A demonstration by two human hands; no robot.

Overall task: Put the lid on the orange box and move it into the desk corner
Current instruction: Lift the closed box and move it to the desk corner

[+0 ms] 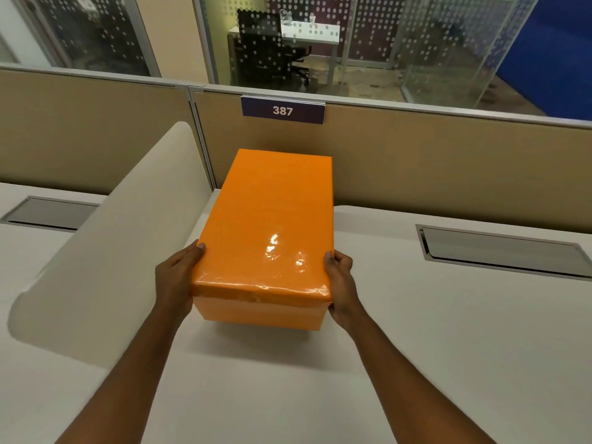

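Note:
The orange box (261, 312) has its glossy orange lid (272, 219) sitting on top of it. It is over the white desk (400, 331), its long side pointing toward the back partition, its far end close to the corner where the side divider meets the partition. My left hand (174, 277) grips the near left side of the box. My right hand (339, 283) grips the near right side, thumb on the lid's edge. A shadow lies under the box's near end; I cannot tell whether it rests on the desk or is lifted.
A curved white side divider (121, 238) rises on the left. The beige back partition (432, 161) carries a sign reading 387 (282, 110). A metal cable hatch (503, 251) is set into the desk at right, another hatch (48, 213) on the neighbouring desk at left.

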